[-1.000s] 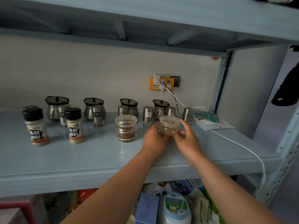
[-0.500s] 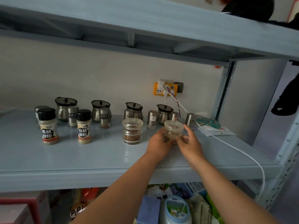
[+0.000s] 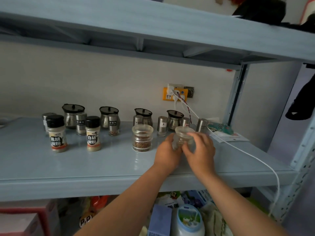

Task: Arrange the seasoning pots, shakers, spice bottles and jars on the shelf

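On the blue shelf [image 3: 85, 160], my left hand [image 3: 167, 153] and my right hand [image 3: 200, 150] both grip a clear glass jar [image 3: 183, 136], which looks tilted and blurred. A second glass jar [image 3: 142, 137] with brown spice stands just to its left. Further left stand two black-capped pepper bottles [image 3: 57, 133] [image 3: 93, 133]. Along the back wall runs a row of steel seasoning pots [image 3: 73, 114] [image 3: 109, 117] [image 3: 144, 116] [image 3: 174, 119] with steel shakers [image 3: 81, 123] [image 3: 113, 124] [image 3: 162, 125] [image 3: 202, 125] in front of them.
A yellow wall socket [image 3: 174, 94] feeds a white cable [image 3: 238, 147] that runs across the shelf's right side and over its front edge. Papers and a teal pouch [image 3: 220, 127] lie at the back right. The upper shelf [image 3: 153, 28] hangs overhead. Packages sit on the level below.
My right hand has closed lower round the jar's side, and the jar now looks tilted. The camera view has shifted, so the shelf items appear further right.
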`<state>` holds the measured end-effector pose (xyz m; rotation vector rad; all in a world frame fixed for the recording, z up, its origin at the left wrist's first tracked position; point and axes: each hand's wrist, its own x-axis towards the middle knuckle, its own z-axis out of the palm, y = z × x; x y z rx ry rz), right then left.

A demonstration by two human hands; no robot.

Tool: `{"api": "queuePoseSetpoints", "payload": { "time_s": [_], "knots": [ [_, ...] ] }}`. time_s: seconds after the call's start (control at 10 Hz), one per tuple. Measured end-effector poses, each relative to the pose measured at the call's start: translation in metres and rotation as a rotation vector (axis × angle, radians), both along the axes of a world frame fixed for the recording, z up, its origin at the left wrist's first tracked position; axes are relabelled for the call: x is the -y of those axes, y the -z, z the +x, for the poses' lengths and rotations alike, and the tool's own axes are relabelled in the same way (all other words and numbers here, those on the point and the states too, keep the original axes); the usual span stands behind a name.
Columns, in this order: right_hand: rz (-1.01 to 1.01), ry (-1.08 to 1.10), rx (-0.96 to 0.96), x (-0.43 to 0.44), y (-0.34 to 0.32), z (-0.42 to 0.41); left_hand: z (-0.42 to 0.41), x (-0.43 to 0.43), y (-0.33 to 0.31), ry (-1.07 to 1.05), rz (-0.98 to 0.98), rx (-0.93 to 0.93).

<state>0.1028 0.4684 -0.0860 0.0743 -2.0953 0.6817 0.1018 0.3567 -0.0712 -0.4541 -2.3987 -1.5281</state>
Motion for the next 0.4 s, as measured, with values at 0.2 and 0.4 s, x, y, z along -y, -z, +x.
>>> {"api": "queuePoseSetpoints", "payload": {
  "time_s": [0.2, 0.4],
  "knots": [
    [0.113, -0.005, -0.055, 0.038, 0.001, 0.019, 0.011, 0.040, 0.007, -0.049, -0.141, -0.203],
    [-0.019, -0.401, 0.072, 0.103, -0.021, 0.047, 0.033, 0.091, -0.002, -0.323, -0.253, -0.636]
  ]
}}
